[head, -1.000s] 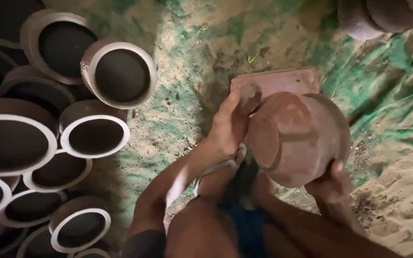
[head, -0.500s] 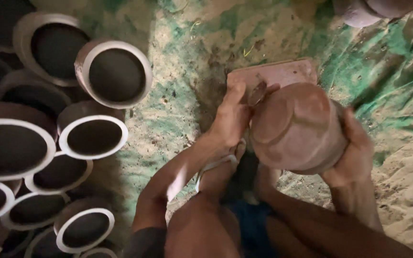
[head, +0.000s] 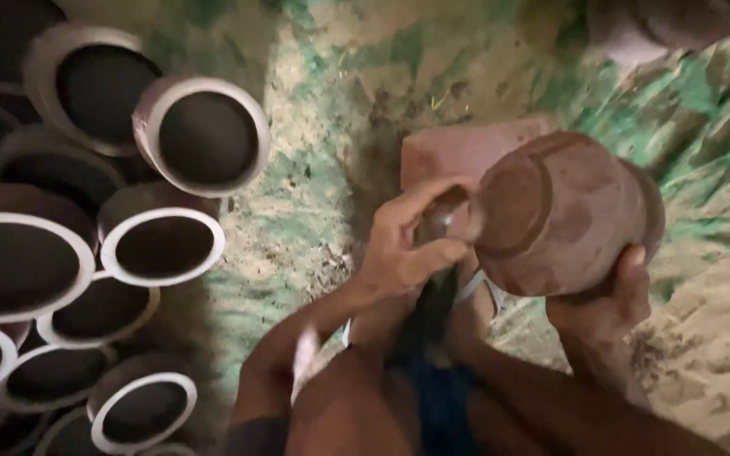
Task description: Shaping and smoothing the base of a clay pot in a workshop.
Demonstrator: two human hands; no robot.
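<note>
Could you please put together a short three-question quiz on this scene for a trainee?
1. True or false: the right hand supports the brown clay pot from below.
2. What is the left hand doing? A) resting on the sand B) gripping a dark tool pressed against the pot C) lifting a finished pot
3. On which side of the picture do the stacked white-rimmed pots lie?

Key: 1 true; 2 B; 3 the left side, beside the green sheet.
</note>
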